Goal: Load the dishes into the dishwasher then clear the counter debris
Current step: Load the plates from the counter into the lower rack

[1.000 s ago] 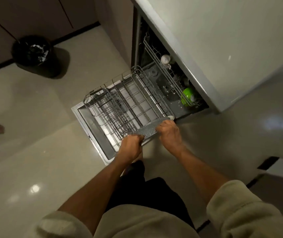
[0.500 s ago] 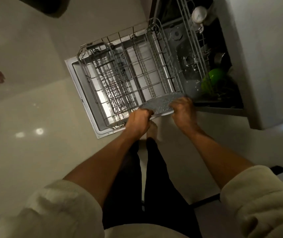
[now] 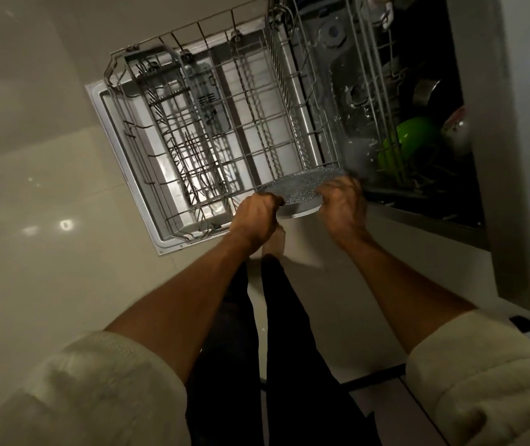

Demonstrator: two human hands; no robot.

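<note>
Both hands clamp opposite rim edges, left hand, right hand, of the speckled plate at the lower rack near corner, frame centre; likely rigid, breakable, possibly slick: keep rim grip.

speckled grey plate | tilted | over lower rack near edge

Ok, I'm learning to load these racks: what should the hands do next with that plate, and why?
Probably tip the plate upright and lower it between the lower rack tines: the left hand and right hand hold it nearly flat at the rack's near edge.
</note>
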